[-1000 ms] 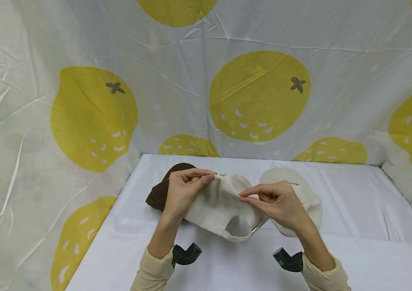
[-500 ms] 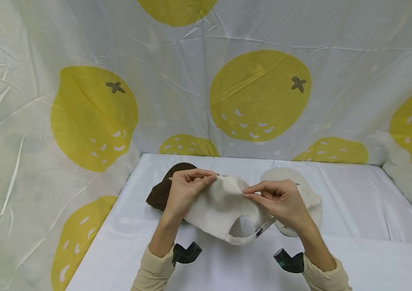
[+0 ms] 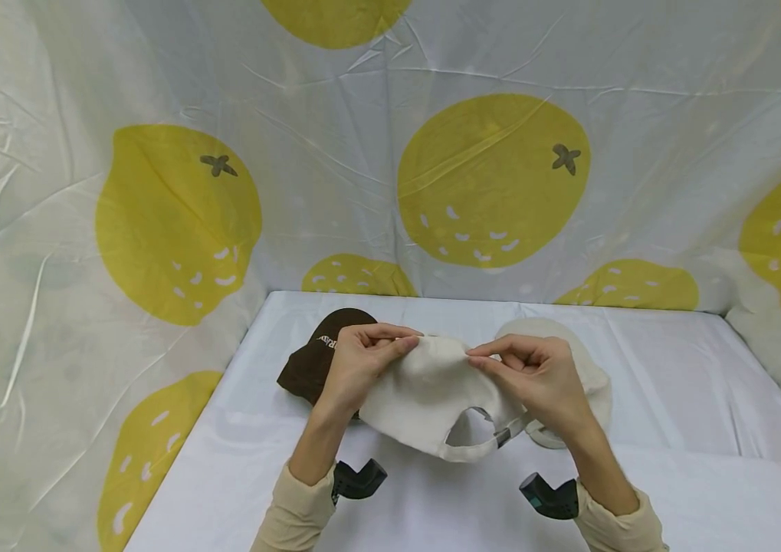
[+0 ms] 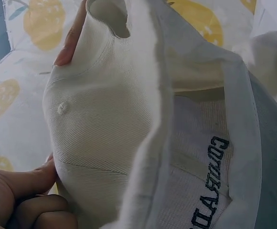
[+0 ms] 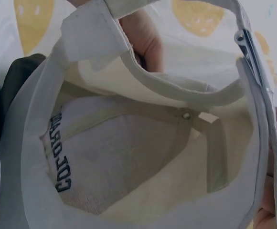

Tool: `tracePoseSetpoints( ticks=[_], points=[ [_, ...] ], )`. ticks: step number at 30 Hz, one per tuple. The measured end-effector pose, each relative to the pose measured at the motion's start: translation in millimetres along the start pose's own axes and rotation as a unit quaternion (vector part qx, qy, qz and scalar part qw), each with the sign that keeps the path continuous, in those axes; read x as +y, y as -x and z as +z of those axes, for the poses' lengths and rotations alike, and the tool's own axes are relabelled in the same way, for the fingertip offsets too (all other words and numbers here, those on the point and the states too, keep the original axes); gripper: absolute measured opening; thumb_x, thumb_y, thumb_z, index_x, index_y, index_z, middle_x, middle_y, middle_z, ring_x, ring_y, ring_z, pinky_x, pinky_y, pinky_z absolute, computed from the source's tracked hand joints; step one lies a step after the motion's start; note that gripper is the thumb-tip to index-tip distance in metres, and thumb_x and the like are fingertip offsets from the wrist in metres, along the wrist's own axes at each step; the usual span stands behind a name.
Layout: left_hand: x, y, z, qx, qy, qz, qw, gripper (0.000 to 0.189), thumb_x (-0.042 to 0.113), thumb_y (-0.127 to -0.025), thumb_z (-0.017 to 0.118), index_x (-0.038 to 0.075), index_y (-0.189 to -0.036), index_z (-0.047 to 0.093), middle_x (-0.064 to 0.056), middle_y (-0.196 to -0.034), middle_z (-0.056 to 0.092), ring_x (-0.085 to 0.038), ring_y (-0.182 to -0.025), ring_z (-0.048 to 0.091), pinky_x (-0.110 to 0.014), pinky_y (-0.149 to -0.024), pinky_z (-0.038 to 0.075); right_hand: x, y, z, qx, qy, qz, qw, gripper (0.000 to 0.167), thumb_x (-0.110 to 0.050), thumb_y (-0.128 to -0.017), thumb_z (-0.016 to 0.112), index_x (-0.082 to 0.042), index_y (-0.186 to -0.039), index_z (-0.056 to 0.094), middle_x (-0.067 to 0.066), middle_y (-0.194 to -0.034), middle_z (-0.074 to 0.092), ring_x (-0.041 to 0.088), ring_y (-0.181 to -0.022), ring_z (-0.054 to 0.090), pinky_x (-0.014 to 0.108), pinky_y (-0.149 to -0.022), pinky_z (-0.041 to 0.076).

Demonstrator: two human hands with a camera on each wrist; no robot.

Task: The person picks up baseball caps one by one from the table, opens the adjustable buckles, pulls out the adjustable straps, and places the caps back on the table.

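Left hand (image 3: 365, 364): thumb and forefinger brought together in a pinch, holding the crown of a cream baseball cap (image 3: 431, 387). Right hand (image 3: 543, 376): same kind of pinch on the crown's other side, remaining fingers curled in. I see the cap hanging between the two hands, rear opening facing my head view, strap with metal buckle (image 5: 247, 52) below the right hand. Through the wrist views I look into the cap; dark embroidery (image 5: 59, 155) shows reversed on its inner face. Just beyond the left hand, partly behind it: dark brown baseball cap (image 3: 310, 368), pale lettering on front. Behind the right hand, partly covered: off-white cap (image 3: 595, 383) on the white-draped counter (image 3: 680, 383). Lemon-print curtain (image 3: 328, 169) rises beyond both hands.
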State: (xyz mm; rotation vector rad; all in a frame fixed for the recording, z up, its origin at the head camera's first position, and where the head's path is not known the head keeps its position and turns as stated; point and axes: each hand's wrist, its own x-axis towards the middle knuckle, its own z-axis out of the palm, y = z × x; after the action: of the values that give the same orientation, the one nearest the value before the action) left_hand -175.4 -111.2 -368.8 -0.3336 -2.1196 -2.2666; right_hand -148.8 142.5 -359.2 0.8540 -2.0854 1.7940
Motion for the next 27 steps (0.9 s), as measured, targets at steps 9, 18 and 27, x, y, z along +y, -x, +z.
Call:
tracePoseSetpoints(
  ticks=[9, 18, 27],
  points=[
    [-1.5, -0.8, 2.6, 0.015, -0.003, -0.006, 0.9999, 0.018, 0.006, -0.087, 0.083, -0.007, -0.099, 0.08, 0.003, -0.051, 0.058, -0.002, -0.054, 0.032, -0.019, -0.052, 0.029, 0, -0.5, 3, 0.032, -0.001, 0.037, 0.9988, 0.011, 0.005, -0.086, 0.08, -0.003, -0.093, 0.081, -0.002, -0.046, 0.032, 0.016, -0.047, 0.013, 0.03, -0.04, 0.02],
    [1.9, 0.6, 2.6, 0.03, 0.001, 0.022, 0.9993, 0.017, 0.006, -0.087, 0.082, -0.007, -0.098, 0.08, 0.004, -0.072, 0.076, -0.001, -0.058, 0.043, -0.016, -0.058, 0.041, 2, -1.8, 4, 0.046, 0.01, 0.052, 0.9975, 0.009, 0.001, -0.087, 0.081, -0.003, -0.094, 0.082, -0.002, -0.05, 0.025, 0.015, -0.049, 0.014, 0.031, -0.041, 0.02],
    [14.7, 12.3, 6.2, -0.026, -0.009, 0.04, 0.9988, 0.017, 0.009, -0.087, 0.083, -0.002, -0.1, 0.081, -0.002, -0.085, 0.081, -0.001, -0.069, 0.06, -0.02, -0.076, 0.054, 0, -2.9, 5, 0.064, 0.004, 0.055, 0.9964, 0.007, 0.003, -0.087, 0.08, 0.001, -0.094, 0.08, -0.006, -0.051, 0.029, 0.012, -0.05, 0.017, 0.032, -0.041, 0.018]
  ],
)
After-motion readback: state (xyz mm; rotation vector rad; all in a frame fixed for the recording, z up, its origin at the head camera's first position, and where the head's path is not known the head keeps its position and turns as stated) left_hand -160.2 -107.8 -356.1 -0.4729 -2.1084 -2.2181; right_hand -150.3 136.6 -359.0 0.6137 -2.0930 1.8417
